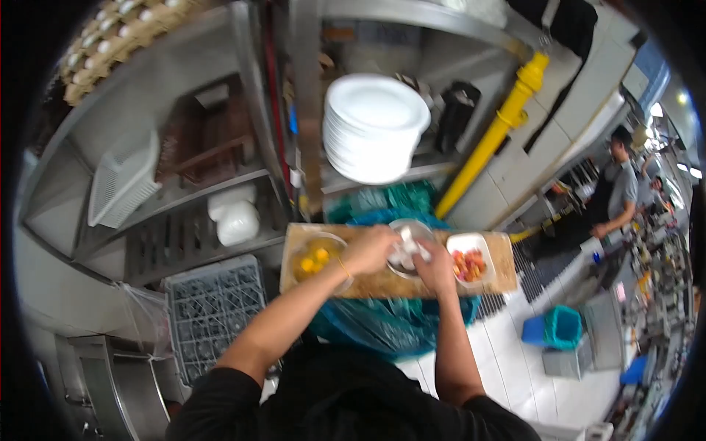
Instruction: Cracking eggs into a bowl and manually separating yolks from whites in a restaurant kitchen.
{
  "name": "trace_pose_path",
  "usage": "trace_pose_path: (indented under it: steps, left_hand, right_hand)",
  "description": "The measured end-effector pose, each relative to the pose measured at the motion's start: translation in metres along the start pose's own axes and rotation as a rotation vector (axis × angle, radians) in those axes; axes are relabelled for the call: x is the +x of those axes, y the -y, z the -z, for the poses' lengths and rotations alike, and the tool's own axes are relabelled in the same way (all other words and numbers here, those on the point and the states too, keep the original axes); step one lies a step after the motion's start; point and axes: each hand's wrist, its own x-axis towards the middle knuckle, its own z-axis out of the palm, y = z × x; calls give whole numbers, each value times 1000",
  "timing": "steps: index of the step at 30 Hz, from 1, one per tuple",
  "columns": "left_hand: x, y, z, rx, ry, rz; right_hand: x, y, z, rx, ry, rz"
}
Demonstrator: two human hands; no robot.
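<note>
Both my hands meet over a round metal bowl (pixel 411 273) holding white pieces (pixel 406 258) that look like eggshell. The fingers of my left hand (pixel 376 251) are at a white piece on the bowl's far side. My right hand (pixel 438 268) reaches in from the right, fingertips on another white piece. Blur hides the exact grip. Left of them, partly behind my left forearm, a clear bowl holds raw egg with yellow yolks (pixel 315 261). On the right, a white square tub (pixel 462 241) contains chopped red and orange pieces (pixel 469 265). All three containers stand on a wooden board (pixel 364 286).
The board lies across a bin with a blue-green liner (pixel 386 325). Behind it rise stacked white plates (pixel 378 127) and a yellow pipe (pixel 496 132). A grey glass rack (pixel 215 314) stands left, egg trays (pixel 118 41) upper left. Another person (pixel 620 182) stands at far right.
</note>
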Motion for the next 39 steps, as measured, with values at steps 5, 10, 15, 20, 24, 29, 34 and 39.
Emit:
trace_pose_path:
  steps: [5,10,15,20,24,29,34,39]
  left_hand:
    - [10,-103,172,-94,-263,-343]
    - [73,-212,448,335,-1033,-534]
    - [133,-194,711,1203,-1023,41]
    - [172,-177,739,1057,-549,795]
    - [159,-176,754,1182,-353,555]
    - [141,-176,755,1108,-460,481]
    - [71,-164,752,1132,-1316,-47]
    - [2,-198,504,364,-1026,-185]
  right_hand:
    - [-24,5,31,75,-47,-8]
    - [-28,17,37,84,-191,6]
    - [-20,54,30,156,-203,8]
    - [-22,99,35,166,-125,-34]
    - [-26,74,11,229,-138,14]
    - [-34,87,6,380,-175,17]
    - [-25,110,-2,699,47,-190]
    - [-24,87,-45,873,245,-32]
